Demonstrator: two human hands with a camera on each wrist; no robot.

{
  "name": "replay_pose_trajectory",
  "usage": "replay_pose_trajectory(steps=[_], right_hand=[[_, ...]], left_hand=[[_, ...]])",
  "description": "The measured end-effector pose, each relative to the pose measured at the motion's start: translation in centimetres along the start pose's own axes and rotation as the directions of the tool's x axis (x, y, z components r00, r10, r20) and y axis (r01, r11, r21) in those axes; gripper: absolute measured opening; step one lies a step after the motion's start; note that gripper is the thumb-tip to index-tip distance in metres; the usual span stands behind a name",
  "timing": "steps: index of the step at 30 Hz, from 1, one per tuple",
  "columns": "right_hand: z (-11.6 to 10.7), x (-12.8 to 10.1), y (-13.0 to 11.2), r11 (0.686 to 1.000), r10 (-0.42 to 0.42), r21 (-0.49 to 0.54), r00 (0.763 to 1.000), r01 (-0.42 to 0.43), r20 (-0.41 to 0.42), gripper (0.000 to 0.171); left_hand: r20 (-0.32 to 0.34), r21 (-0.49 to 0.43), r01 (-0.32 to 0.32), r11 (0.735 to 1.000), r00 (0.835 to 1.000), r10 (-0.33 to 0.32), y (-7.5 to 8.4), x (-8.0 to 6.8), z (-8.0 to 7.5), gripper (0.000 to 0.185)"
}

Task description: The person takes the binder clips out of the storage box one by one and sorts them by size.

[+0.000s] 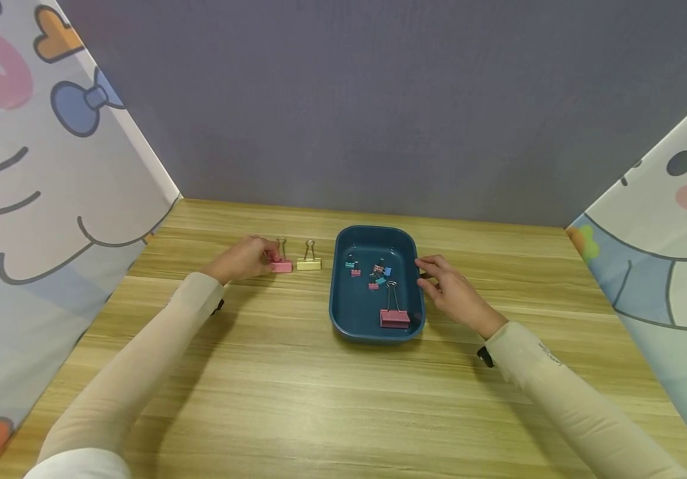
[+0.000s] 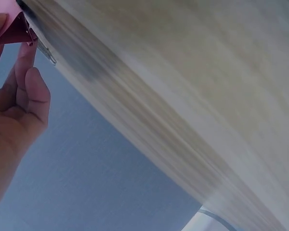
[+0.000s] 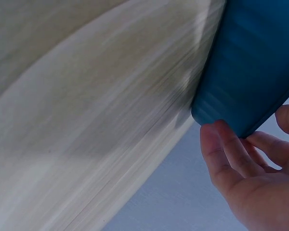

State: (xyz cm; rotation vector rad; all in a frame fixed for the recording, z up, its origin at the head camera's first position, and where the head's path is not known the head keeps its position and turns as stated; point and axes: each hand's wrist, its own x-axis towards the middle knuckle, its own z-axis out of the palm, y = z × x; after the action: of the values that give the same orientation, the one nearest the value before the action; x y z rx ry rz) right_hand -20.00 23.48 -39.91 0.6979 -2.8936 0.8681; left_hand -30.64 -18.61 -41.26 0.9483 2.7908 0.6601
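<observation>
Blue tray (image 1: 343, 313), binder clips (image 1: 379, 274) inside

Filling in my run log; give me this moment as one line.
left hand: pinches pink binder clip on table | right hand: fingertips on blue tray rim | yellow clip: beside pink one

left grip (image 1: 246, 258) pinching, right grip (image 1: 450, 287) loosely curled
</observation>
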Motion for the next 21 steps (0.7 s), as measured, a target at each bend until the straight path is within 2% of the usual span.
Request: replay_pose_trajectory(steps=[8, 15, 18, 21], right_hand=[[0.1, 0.0, 0.2, 1.0, 0.004, 0.0, 1.0, -0.004, -0.003, 0.045], [0.0, 0.0, 0.2, 1.0, 0.006, 0.005, 1.0, -0.006, -0.003, 0.045], [0.0, 0.0, 0.2, 1.0, 0.005, 0.0, 1.0, -0.005, -0.004, 0.045], [0.0, 0.0, 0.2, 1.0, 0.002, -0.005, 1.0, -0.002, -0.005, 0.045]], left_hand=[[0.045, -0.015, 0.028, 0.999, 0.999, -0.028, -0.1, 0.2, 0.2, 0.013], [0.012, -0.061, 0.032, 0.998, 0.999, -0.032, -0.1, 0.2, -0.1, 0.014], [-0.001, -0.1, 0.035, 0.994, 0.999, -0.035, 0.3, 0.0, -0.6, 0.014], [-0.014, -0.109, 0.011, 0.994, 1.0, -0.013, 1.0, -0.1, -1.2, 0.015]])
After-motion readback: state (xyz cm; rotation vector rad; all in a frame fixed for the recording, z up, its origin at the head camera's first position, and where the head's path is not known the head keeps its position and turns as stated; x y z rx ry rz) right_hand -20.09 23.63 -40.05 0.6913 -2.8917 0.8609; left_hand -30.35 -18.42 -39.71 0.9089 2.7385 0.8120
